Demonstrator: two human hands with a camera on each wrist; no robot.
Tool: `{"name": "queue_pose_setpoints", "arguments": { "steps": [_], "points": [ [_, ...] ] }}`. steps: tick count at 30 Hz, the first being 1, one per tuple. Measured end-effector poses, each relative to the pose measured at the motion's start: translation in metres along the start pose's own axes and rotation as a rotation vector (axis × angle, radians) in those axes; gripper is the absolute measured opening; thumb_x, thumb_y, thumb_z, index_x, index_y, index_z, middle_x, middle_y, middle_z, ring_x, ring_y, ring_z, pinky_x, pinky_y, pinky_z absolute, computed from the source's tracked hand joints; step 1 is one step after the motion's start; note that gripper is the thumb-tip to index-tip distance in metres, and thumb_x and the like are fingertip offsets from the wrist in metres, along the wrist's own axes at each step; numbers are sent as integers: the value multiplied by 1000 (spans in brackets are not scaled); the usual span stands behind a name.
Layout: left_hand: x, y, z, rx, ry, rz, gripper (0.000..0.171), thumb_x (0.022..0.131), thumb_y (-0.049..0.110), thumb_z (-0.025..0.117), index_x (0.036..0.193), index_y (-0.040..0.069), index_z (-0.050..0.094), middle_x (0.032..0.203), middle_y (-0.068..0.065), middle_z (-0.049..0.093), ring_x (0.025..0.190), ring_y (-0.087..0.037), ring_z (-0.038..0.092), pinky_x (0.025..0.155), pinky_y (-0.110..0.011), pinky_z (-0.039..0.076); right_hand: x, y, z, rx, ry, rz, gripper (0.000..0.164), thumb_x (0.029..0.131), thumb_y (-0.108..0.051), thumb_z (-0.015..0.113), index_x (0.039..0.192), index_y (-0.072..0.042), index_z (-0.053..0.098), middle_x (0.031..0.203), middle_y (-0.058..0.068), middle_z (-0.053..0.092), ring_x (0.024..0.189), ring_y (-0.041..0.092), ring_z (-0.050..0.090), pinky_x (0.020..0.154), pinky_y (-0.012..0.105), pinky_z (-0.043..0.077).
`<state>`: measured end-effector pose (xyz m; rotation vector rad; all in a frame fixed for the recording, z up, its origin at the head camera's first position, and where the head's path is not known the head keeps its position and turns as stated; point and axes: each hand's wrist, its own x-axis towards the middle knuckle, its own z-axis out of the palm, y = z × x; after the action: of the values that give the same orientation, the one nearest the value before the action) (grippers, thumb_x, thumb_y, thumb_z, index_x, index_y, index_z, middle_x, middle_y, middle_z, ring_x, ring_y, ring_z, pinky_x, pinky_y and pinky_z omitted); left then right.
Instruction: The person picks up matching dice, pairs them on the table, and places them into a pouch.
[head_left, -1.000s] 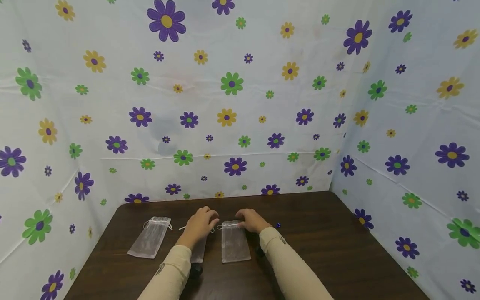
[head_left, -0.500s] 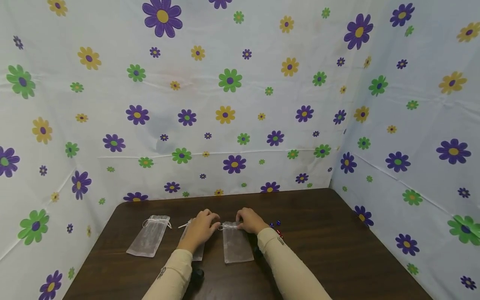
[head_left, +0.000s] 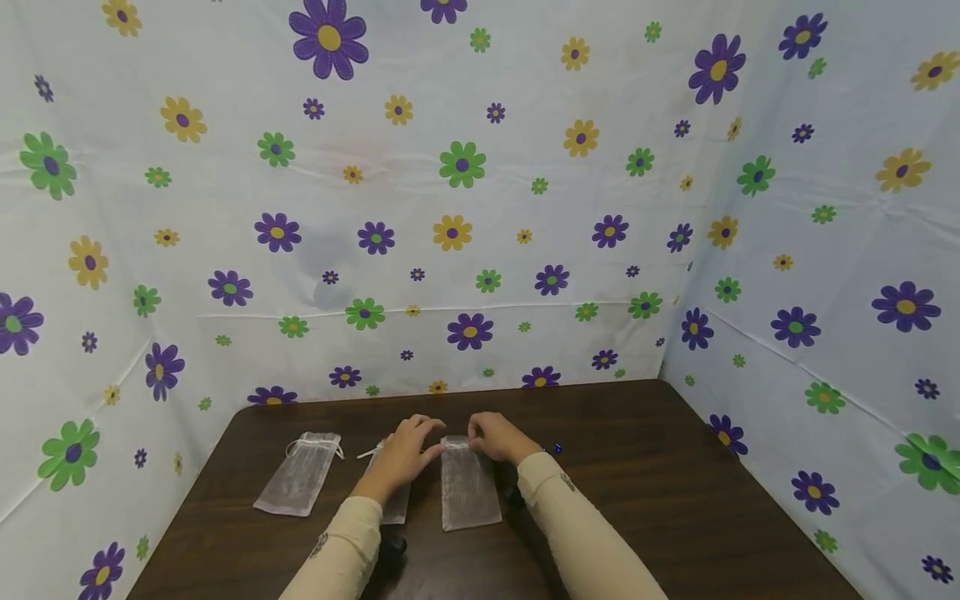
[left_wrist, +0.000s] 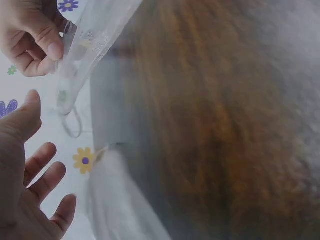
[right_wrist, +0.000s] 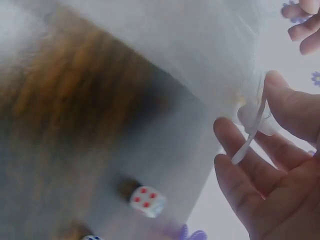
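A sheer white drawstring pouch [head_left: 470, 492] lies between the two hands, its gathered mouth toward the far side of the table. The right hand [head_left: 501, 437] pinches the pouch's top right corner between thumb and fingers. In the right wrist view, a white drawstring [right_wrist: 250, 135] runs across those fingers. Just left of the pouch's mouth is the left hand [head_left: 405, 450], holding nothing; its fingers are parted in the left wrist view. A second pouch [head_left: 396, 504] is partly hidden beneath the left hand and wrist.
Farther left on the dark wooden table [head_left: 675, 517] lies a third sheer pouch [head_left: 300, 479]. A blue die [head_left: 557, 447] sits beyond the right wrist. The right wrist view shows a white die [right_wrist: 147, 201] with red pips. A flowered cloth [head_left: 465, 250] hangs behind the table.
The pouch's mouth has shifted slightly with the right hand, and its left drawstring loop no longer shows in the head view. The left fingers have moved a little closer. Red dice are now hidden.
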<state>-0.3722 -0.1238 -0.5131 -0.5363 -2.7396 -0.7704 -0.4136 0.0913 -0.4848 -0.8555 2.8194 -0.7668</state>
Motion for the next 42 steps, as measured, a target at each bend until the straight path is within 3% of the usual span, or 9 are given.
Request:
{"name": "queue_pose_setpoints", "arguments": {
  "steps": [7, 12, 15, 20, 26, 31, 37, 39, 42],
  "points": [
    [4, 1, -6, -90, -18, 34, 25, 92, 25, 76, 111, 12, 67, 113, -8, 64, 109, -32, 59, 93, -54, 48, -1, -12, -8, 29, 45, -76, 14, 95, -6, 70, 89, -11, 59, 83, -2, 59, 72, 11, 52, 67, 28, 46],
    [7, 1, -15, -158, -63, 42, 16, 92, 25, 76, 99, 15, 67, 85, 5, 64, 74, -14, 57, 70, -35, 49, -1, -18, -13, 0, 102, -76, 13, 97, -10, 70, 91, -14, 59, 84, -4, 58, 73, 10, 53, 67, 27, 47],
    [7, 2, -21, -180, -57, 45, 10, 92, 21, 76, 96, 16, 68, 77, 8, 63, 63, -8, 51, 60, -28, 44, -1, -21, -15, -3, 116, -81, 12, 97, -12, 69, 93, -16, 59, 85, -5, 58, 73, 10, 53, 66, 26, 47],
    [8, 4, -29, -54, 108, 135, 11, 87, 16, 81, 88, 19, 71, 75, 10, 65, 63, -4, 51, 60, -26, 46, -2, -24, -21, -11, 143, -135, 9, 98, -13, 69, 95, -16, 60, 87, -5, 61, 76, 9, 57, 70, 26, 50],
    [11, 3, -37, 107, 398, 396, 18, 78, 9, 88, 87, 16, 74, 79, 5, 71, 69, -12, 59, 66, -35, 50, -7, -25, -26, -109, 236, -255, 8, 94, -11, 73, 100, -13, 68, 97, -2, 67, 90, 12, 64, 80, 30, 54],
    [10, -2, -41, 182, 520, 550, 17, 78, 11, 86, 91, 12, 74, 89, 2, 74, 78, -17, 64, 66, -38, 49, -12, -25, -24, -291, 388, -357, 9, 93, -12, 76, 99, -15, 71, 102, -2, 66, 96, 14, 64, 83, 30, 54],
    [3, -3, -34, 208, 498, 615, 20, 76, 10, 88, 91, 12, 75, 90, 1, 74, 82, -18, 65, 65, -37, 50, -15, -14, -13, -473, 502, -477, 10, 91, -10, 77, 98, -17, 73, 105, -1, 66, 95, 15, 63, 84, 27, 54],
    [0, -5, -28, 187, 454, 609, 24, 72, 7, 90, 90, 12, 75, 88, 2, 73, 81, -17, 65, 66, -36, 52, -18, -11, -7, -494, 484, -484, 10, 91, -11, 78, 97, -17, 73, 105, -2, 67, 95, 14, 63, 85, 27, 54],
    [-7, -6, -19, 160, 331, 539, 25, 73, 6, 90, 90, 13, 74, 87, 3, 73, 81, -15, 66, 69, -34, 54, -26, -8, 2, -489, 405, -443, 11, 90, -13, 79, 98, -17, 74, 106, -3, 69, 96, 13, 65, 87, 26, 54]
  ]
}}
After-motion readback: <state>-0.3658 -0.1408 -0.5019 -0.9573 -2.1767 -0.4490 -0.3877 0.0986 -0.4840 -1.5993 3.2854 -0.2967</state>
